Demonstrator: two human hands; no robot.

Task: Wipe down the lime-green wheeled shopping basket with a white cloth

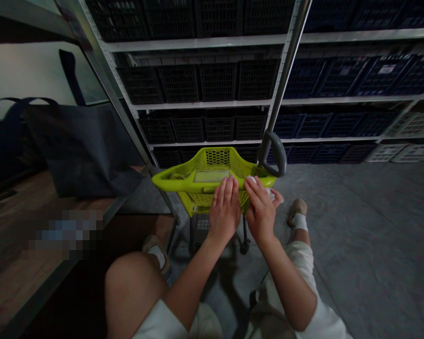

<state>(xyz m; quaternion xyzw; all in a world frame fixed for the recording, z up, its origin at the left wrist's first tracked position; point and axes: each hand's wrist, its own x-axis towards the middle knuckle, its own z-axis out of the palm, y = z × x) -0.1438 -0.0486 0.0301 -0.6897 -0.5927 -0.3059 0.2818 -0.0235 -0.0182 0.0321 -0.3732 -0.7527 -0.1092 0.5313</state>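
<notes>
In front of my knees stands a small lime-green shopping cart (208, 150) with a mesh plastic basket and a grey loop handle (278, 153) on its right. My left hand (224, 207) lies on the near rim, fingers stretched out and flat, beside a pale rectangular panel (212, 176). To its right, my right hand (260, 212) presses on the same rim with bent fingers. A white cloth or tissue (271, 193) shows under and beside those fingers; most of it is hidden by the hand.
Shelves with black crates (217, 82) and blue crates (342, 75) rise behind the cart. At left, a dark bag (81, 150) stands on a wooden tabletop (7, 245). A metal pole (286, 75) stands by the handle. Grey floor (367, 245) extends right.
</notes>
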